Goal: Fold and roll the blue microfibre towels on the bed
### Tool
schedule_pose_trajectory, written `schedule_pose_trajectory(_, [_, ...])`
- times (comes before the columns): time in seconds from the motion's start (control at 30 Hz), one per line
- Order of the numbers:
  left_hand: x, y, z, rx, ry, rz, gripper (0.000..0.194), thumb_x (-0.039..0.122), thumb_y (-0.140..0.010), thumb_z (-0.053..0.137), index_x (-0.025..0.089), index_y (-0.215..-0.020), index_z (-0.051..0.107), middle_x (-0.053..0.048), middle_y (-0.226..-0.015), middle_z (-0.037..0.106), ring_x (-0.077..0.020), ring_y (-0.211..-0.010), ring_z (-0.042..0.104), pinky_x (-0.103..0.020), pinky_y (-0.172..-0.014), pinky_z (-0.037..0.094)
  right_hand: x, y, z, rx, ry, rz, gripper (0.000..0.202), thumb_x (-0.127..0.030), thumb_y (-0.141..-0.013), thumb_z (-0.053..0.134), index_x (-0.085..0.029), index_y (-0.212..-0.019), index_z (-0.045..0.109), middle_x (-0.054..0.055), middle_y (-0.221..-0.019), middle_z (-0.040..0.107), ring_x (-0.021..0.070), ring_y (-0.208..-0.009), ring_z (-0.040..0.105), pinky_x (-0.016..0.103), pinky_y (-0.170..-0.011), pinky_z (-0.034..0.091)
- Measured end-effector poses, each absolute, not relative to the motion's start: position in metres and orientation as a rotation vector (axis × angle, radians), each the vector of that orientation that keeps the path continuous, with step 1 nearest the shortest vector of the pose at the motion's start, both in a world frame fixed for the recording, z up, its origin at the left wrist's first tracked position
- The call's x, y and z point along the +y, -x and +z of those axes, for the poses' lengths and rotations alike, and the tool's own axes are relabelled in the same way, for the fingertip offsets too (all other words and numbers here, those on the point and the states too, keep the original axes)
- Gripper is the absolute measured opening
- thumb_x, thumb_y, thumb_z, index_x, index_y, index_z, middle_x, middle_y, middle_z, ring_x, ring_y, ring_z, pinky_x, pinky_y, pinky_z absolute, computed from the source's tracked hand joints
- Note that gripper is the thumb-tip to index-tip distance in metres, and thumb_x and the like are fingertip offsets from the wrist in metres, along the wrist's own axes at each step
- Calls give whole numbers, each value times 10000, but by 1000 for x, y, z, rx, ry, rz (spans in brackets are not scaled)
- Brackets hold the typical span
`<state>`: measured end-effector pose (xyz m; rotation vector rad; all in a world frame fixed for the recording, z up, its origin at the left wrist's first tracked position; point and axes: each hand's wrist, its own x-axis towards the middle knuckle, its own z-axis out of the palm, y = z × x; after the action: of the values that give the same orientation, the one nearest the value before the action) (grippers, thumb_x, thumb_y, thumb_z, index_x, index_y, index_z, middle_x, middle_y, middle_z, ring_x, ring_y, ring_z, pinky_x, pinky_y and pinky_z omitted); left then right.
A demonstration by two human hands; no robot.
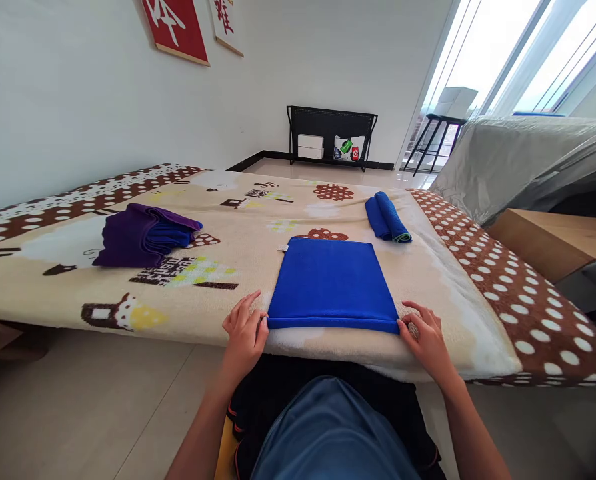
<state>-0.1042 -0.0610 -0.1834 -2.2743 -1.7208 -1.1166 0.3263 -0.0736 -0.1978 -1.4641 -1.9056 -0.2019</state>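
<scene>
Cream patterned blanket (258, 267) is covering most of bed, running under & beyond L hand (245, 327) & R hand (425, 335); brown polka-dot sheet (553, 320) is showing to R of R hand & far off, L of L hand. Flat blue cloth (333, 280) is lying btwn hands, near edge folded. Purple & blue cloth pile (133, 237) is sitting beyond L hand, to its L; rolled blue cloth (391, 217) is resting beyond R hand, slightly L.

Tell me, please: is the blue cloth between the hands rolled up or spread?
Mostly spread: the blue cloth lies flat, except a narrow turned-over strip along its near edge, between left hand and right hand.
</scene>
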Motion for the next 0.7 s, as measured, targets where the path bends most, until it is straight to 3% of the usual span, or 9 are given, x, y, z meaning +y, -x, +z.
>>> schedule_pose_trajectory(0.1, [-62, 94, -182, -1740, 2164, -1126, 121, 200, -940, 500, 206, -970, 617, -126, -1496, 476, -346, -1363, 424, -556, -1090, 301, -74, -318, -200, -1800, 1481, -342, 190, -380, -949, 568, -204, -925, 636, 79, -1257, 622, 228, -1089, 570, 400, -957, 390])
schedule_pose_trajectory(0.2, [-65, 77, -178, -1694, 2056, -1166, 199, 133, -921, 515, 215, -1070, 616, -137, -1466, 502, -343, -1352, 447, -564, -1102, 299, -77, -300, -199, -1738, 1426, -474, 131, -251, -939, 559, -215, -1022, 654, 73, -1235, 641, 219, -1063, 581, 395, -956, 387])
schedule_pose_trajectory(0.33, [-68, 43, -175, -1501, 2127, -1163, 325, 44, -894, 498, 227, -1128, 629, -127, -1460, 526, -329, -1346, 481, -566, -1107, 327, -79, -261, -198, -1794, 1280, -480, 278, -103, -908, 516, -253, -1077, 679, 45, -1190, 664, 201, -1066, 599, 388, -966, 392])
schedule_pose_trajectory(0.57, [-57, 11, -177, -961, 2591, -1183, 410, 14, -930, 417, 190, -1262, 580, -100, -1337, 652, -215, -1334, 553, -434, -1100, 477, -74, -218, -195, -1975, 1066, -281, 401, -90, -946, 480, -271, -1261, 648, 24, -1200, 693, 169, -1144, 626, 383, -1028, 402])
schedule_pose_trajectory(0.7, [-56, 20, -180, -946, 2621, -1204, 430, 41, -931, 451, 186, -1318, 567, -96, -1313, 673, -208, -1297, 589, -426, -1079, 504, -75, -226, -191, -2060, 998, -220, 457, -83, -957, 455, -265, -1346, 611, 38, -1246, 683, 175, -1198, 619, 386, -1020, 462])
